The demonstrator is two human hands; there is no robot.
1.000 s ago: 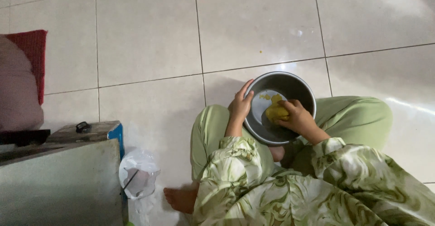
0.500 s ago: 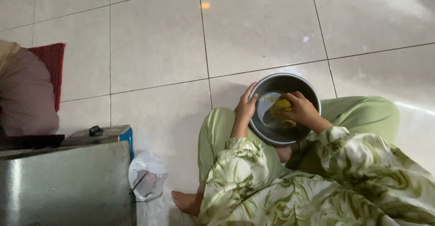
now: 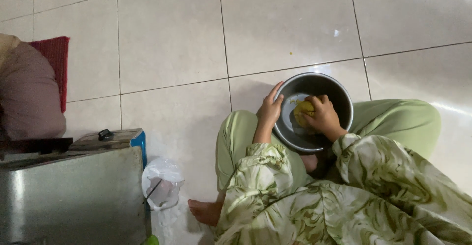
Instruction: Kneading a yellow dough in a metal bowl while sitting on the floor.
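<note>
Loose long-sleeved top in pale green-and-cream leaf print, plain light green trousers, bare foot.

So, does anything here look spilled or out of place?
A little. Yellow smears cling to the inner wall of the metal bowl beside the yellow dough under the right hand, and a small yellow speck lies on the floor tile beyond it.

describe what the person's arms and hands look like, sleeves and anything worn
Both arms wear loose long sleeves in pale cream with a green leafy print, ending in wide cuffs at the wrists. The left hand and right hand are bare: no gloves, and no rings or watch visible.
</note>
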